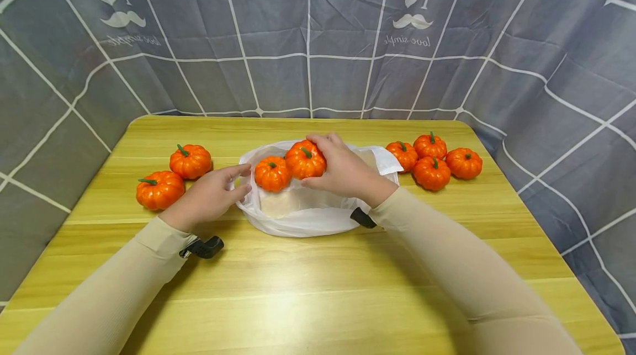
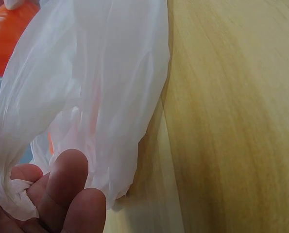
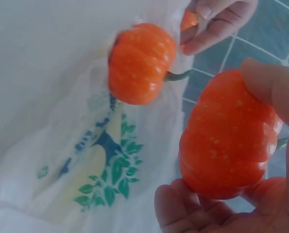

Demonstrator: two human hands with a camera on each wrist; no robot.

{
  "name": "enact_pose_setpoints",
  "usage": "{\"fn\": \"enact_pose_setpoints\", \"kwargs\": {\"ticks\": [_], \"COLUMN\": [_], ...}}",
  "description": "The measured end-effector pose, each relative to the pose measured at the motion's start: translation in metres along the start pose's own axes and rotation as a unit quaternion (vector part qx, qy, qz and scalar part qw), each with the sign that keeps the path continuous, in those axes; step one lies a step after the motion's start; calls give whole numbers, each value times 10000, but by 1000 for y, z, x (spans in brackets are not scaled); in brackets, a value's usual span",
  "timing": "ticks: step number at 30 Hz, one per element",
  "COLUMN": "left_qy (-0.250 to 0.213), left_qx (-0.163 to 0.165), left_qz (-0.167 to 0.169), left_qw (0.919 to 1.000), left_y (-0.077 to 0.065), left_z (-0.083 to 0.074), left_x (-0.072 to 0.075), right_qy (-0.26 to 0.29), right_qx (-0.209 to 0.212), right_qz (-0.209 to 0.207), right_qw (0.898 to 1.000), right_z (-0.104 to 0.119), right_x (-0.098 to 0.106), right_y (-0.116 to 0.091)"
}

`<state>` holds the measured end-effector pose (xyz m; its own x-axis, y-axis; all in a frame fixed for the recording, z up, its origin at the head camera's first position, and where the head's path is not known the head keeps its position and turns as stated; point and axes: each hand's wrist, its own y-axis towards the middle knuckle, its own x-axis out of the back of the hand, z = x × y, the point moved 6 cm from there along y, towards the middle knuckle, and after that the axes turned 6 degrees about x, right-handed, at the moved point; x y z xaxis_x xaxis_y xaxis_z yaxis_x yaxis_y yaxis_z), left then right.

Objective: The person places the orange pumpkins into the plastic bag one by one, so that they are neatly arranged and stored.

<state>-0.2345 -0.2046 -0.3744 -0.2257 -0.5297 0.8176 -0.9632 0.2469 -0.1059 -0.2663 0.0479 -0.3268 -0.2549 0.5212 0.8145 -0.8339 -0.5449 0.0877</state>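
Note:
A white plastic bag lies spread with its mouth gaping upward on the table. My right hand grips a small orange pumpkin with a green stem, held above the bag. Another pumpkin sits inside the bag at its left; the right wrist view shows that pumpkin near a blue and green print. At the bag's left rim, my left hand holds the bag's edge, and in the left wrist view its curled fingers have a strip of plastic looped between them.
Two pumpkins, one nearer and one farther, lie left of the bag by my left hand. Several more pumpkins cluster at the bag's right. A grey curtain with white lines hangs behind the wooden table.

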Motion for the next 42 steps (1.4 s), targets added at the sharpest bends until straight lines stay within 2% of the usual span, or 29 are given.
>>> {"fn": "enact_pose_setpoints", "kwargs": {"ticks": [21, 29, 42], "left_qy": [23, 60, 10], "left_qx": [26, 46, 99], "left_qz": [-9, -8, 28], "left_qw": [10000, 10000, 9999], "left_y": [-1, -1, -2], "left_z": [-1, -2, -2], "left_x": [-2, -3, -4], "right_qy": [-148, -334, -369], "right_qx": [-309, -481, -607], "right_qz": [444, 651, 727], "right_qw": [9984, 9962, 9948], "right_z": [-28, -38, -49], "right_x": [-31, -37, -46], "right_y": [9, 11, 15]}}
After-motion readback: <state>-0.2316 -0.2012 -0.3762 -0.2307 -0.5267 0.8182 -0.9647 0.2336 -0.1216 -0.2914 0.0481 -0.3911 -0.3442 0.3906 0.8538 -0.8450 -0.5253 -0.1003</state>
